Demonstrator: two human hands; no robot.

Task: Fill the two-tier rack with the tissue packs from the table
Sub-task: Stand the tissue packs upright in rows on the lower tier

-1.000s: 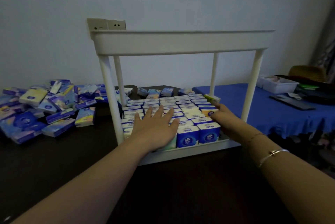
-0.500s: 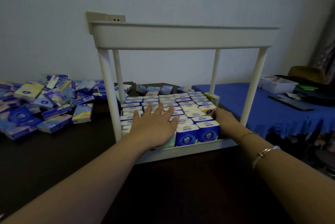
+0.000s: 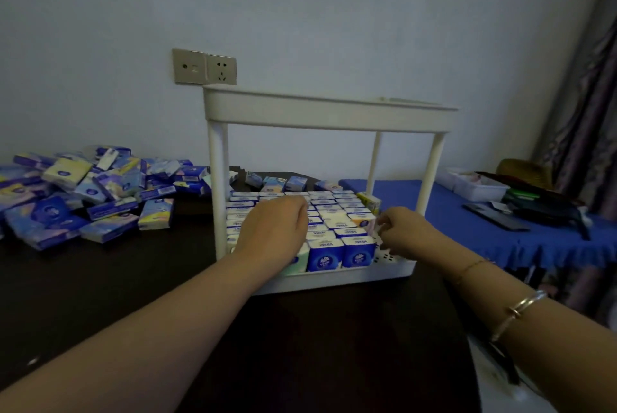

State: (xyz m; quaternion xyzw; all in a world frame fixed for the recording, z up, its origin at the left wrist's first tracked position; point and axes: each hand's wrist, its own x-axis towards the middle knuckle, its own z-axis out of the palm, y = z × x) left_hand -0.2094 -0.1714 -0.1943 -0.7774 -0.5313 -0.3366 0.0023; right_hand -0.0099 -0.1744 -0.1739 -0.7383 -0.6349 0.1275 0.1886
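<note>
The lower tier of the white rack [image 3: 334, 279] is packed with upright tissue packs [image 3: 337, 222]. The left hand [image 3: 277, 229] is laid on them, fingers curled, nothing gripped. A pale pack [image 3: 365, 222] at the right edge is pinched in the right hand's [image 3: 404, 232] grip. Loose packs [image 3: 83, 192] are heaped on the table [image 3: 300, 346], well left.

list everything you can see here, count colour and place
two-tier rack: one, white, on the dark table, top tier looks empty
packed tissue packs: many, mostly blue and white, upright in rows on the lower tier
loose tissue packs: large pile, blue, yellow, purple, table's left
wall sockets: two, grey, behind rack
blue cloth: one, right
white bin: one, on blue cloth
left hand: resting on packs
right hand: at the rows' right edge
</note>
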